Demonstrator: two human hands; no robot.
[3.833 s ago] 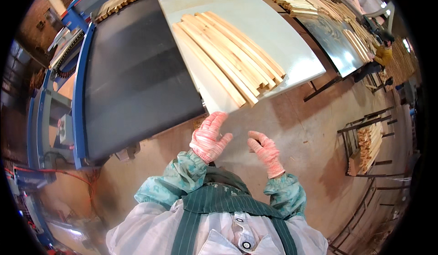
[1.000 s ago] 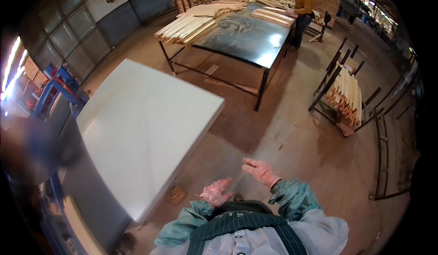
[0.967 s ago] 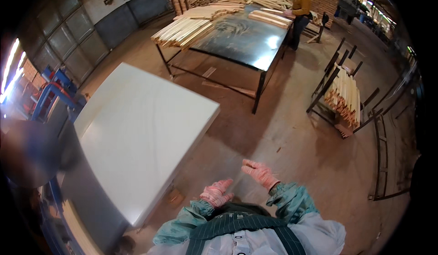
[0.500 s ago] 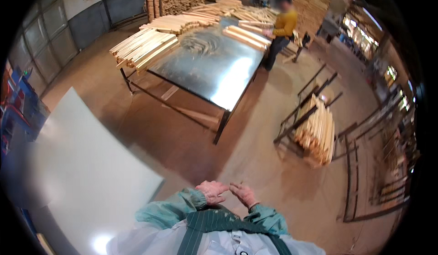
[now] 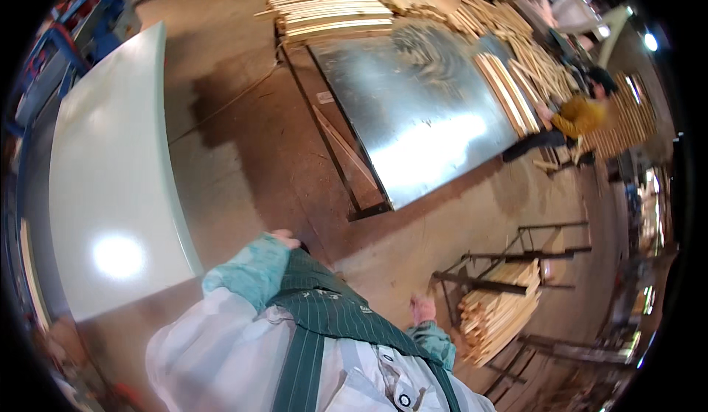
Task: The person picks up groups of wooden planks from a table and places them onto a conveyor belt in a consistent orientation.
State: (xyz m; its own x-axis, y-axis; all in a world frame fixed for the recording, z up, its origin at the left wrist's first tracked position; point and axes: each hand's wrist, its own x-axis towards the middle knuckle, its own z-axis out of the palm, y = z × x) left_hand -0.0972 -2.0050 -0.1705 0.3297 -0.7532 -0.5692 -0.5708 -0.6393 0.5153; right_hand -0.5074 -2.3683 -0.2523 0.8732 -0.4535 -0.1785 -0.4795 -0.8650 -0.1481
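See pale, straight wood strips (image 5: 501,312) stacked on dark metal rack (image 5: 479,282), right of blurred right hand (image 5: 422,309); cannot tell grip there, nor on left hand (image 5: 284,239) near glossy white tabletop (image 5: 110,154)

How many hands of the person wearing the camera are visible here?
2: the left hand, partly hidden, to the right of the pale tabletop in the picture; and the right hand, blurred, just left of the rack with wood strips.

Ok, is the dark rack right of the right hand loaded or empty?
Loaded: wooden strips lie stacked in the dark rack, which shows just right of the right hand.
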